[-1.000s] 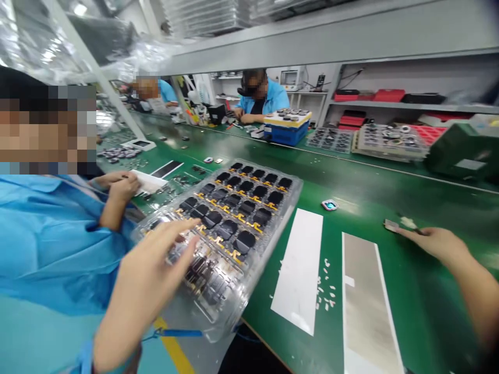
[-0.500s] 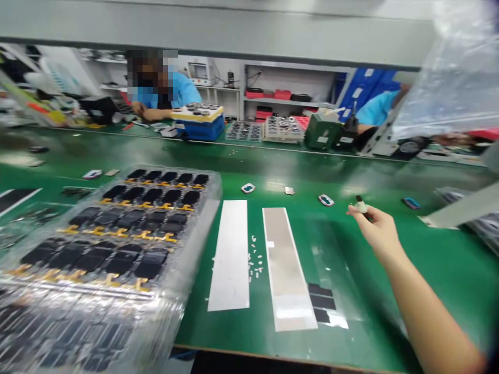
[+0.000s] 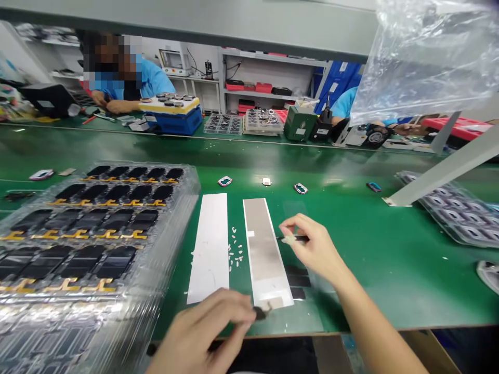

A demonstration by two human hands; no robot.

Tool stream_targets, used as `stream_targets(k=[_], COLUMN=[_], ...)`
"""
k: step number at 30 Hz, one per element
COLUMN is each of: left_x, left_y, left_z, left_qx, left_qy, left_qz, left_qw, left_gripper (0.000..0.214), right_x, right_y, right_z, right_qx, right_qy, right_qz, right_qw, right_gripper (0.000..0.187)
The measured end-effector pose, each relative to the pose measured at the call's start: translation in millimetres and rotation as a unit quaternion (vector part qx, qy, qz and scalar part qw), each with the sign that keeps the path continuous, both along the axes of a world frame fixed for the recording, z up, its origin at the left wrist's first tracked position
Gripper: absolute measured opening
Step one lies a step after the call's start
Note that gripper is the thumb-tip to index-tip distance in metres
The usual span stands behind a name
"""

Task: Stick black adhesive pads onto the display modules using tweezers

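Note:
My left hand (image 3: 212,330) is closed at the near table edge, pinching a small dark piece with a thin tail (image 3: 260,312). That piece resembles the black screens with gold flex cables (image 3: 117,262) in the clear tray at left. Over the table, right of the beige-faced strip (image 3: 263,239), my right hand (image 3: 312,244) is closed around a thin dark stick-like tool (image 3: 301,238) with something pale at the fingertips; its exact kind is unclear. A white strip (image 3: 210,244) lies farther left. Black rectangular pieces (image 3: 299,280) on clear film lie below my right hand.
Stacked clear plastic trays (image 3: 171,234) fill the left side. White scraps (image 3: 235,252) lie between the strips. Several small frames, one a dark-centred frame (image 3: 300,188), line the back. A slanted white post (image 3: 440,169) and another tray (image 3: 448,208) stand right. Co-workers in blue sit across the bench.
My right hand has come left and nearer, toward the beige-faced strip. My left hand has entered from below with the dark piece. The view has turned rightward.

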State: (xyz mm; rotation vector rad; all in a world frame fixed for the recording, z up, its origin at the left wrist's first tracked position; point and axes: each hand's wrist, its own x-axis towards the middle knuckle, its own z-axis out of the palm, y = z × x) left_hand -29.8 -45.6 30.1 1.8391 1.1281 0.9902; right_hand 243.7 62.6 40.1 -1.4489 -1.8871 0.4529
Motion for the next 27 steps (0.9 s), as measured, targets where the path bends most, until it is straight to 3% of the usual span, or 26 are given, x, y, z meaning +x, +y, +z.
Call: stream_targets(k=[3, 6, 8, 10, 13, 17, 20, 22, 24, 27], left_x=[32.2, 41.1, 39.8, 37.7, 37.6, 43.4, 48.5, 49.9, 49.3, 46.5], left_y=[23.3, 34.0, 37.2, 40.1, 44.4, 46.1, 45.1, 44.6, 44.4, 44.0], left_z=[0.2, -7.1, -14.2, -20.3, -24.5, -22.9, -22.4, -24.1, -27.3, -32.3], left_qx=[-0.071, -0.138, -0.152, -0.151, -0.168, -0.210, -0.236, -0.240, -0.229, -0.210], left_qy=[-0.022, -0.068, -0.100, -0.133, -0.157, -0.203, -0.234, -0.237, -0.229, -0.215], left_qz=[-0.061, -0.040, -0.010, 0.020, 0.036, 0.045, 0.034, 0.017, 0.003, 0.011], left_qw=[0.995, 0.987, 0.983, 0.979, 0.973, 0.955, 0.943, 0.941, 0.946, 0.954], left_gripper=[0.009, 0.011, 0.013, 0.014, 0.021, 0.022, 0.020, 0.020, 0.018, 0.017], right_x=[23.8, 58.0, 74.0, 82.6, 85.7, 72.1, 40.1, 10.1, -19.4, -49.6], right_y=[35.8, 79.4, 102.1, 116.1, 121.2, 94.0, 44.1, 5.4, -27.0, -51.8], right_z=[-6.0, -21.2, -32.8, -41.6, -43.2, -21.3, -0.4, 7.9, 9.7, 2.7], right_qx=[-0.014, -0.039, -0.055, -0.060, -0.043, 0.017, 0.047, 0.053, 0.104, 0.155], right_qy=[-0.088, -0.150, -0.171, -0.179, -0.168, -0.116, -0.072, -0.051, -0.005, -0.013], right_qz=[-0.053, -0.112, -0.128, -0.129, -0.118, -0.104, -0.058, 0.006, 0.100, 0.134], right_qw=[0.995, 0.982, 0.975, 0.973, 0.978, 0.988, 0.995, 0.997, 0.990, 0.979], right_gripper=[0.007, 0.008, 0.021, 0.030, 0.030, 0.023, 0.023, 0.018, 0.007, 0.011])
